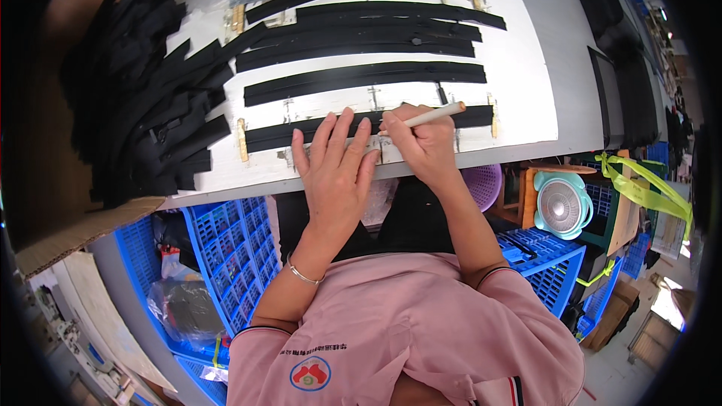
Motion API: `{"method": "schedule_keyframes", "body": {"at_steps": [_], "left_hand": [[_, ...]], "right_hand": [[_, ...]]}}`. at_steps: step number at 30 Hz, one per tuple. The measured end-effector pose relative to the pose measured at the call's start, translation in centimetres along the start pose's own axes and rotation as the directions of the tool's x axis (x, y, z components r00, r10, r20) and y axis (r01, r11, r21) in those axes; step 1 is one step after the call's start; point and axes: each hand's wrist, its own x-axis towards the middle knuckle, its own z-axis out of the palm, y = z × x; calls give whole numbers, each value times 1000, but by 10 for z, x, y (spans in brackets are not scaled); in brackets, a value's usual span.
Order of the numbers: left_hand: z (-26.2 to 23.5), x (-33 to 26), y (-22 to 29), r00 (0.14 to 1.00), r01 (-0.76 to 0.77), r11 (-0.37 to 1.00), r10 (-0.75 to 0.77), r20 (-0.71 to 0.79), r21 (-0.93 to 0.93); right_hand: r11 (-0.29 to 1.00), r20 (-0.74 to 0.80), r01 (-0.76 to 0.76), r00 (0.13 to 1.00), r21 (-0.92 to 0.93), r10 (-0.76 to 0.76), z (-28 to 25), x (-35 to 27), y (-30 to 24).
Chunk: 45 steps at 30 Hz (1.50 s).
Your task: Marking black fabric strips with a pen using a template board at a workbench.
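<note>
Pale pen (438,114) at the near edge of a black strip (278,137), over a marked white board (526,75).
The board, smudged with dark lines, lies on a grey table (579,98); more strips lie in rows beyond, with a heap (143,98) at left beside a cardboard box (83,237). The person's left hand (336,162) is flat and spread across the nearest strip; the right hand (421,139) is closed round the pen — whether its tip touches is unclear. Below stand blue crates (233,256), a purple basket (483,184) and a round teal-rimmed appliance (562,204). The pink shirt (376,308) bears a line of dark characters — and a round, blue-ringed emblem (310,373).
</note>
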Motion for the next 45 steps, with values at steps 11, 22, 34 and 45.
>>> {"method": "schedule_keyframes", "body": {"at_steps": [11, 22, 34, 45], "left_hand": [[-1, -2, 0, 1000, 19, 1000, -20, 22, 24], [36, 40, 54, 996, -85, 976, 79, -42, -200], [64, 58, 66, 989, -124, 968, 103, -106, -218], [64, 61, 66, 992, -111, 967, 93, -89, -229]], "right_hand": [[967, -248, -179, 943, 180, 221, -79, -6, 13], [957, -201, -243, 941, 155, 272, -83, -7, 39], [981, -199, -194, 961, 6, 192, -82, -8, 43], [992, -87, -60, 995, -110, 51, -92, -9, 50]]}}
